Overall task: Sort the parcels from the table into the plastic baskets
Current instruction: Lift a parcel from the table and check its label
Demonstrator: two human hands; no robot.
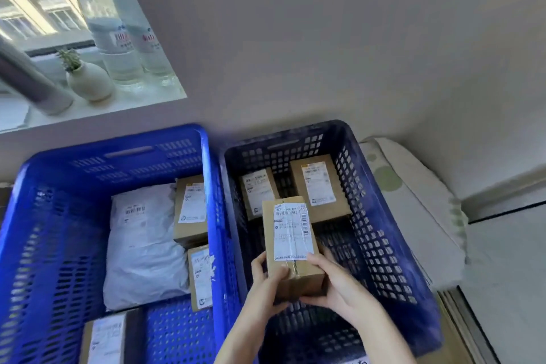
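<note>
Two plastic baskets stand side by side: the bright blue basket (pixel 88 162), left of the dark blue basket (pixel 369 201), holds a white mailing bag (pixel 141 245). Over the dark blue basket's middle, nearer than two labelled boxes (pixel 319 186) at its far end, hangs a small cardboard box (pixel 301 278), stiff-sided, taped and probably light. The left hand (pixel 266 278) and right hand (pixel 334 284) clamp its near end, one grip per side. Its glossy label (pixel 291 230) looks slippery, so bare cardboard edges likely hold best.

Labelled cardboard parcel (pixel 291 242) held over dark-blue basket (pixel 369 216) containing two boxes (pixel 319 186); bright-blue basket (pixel 59 230) alongside, several packages (pixel 141 245) inside.
</note>
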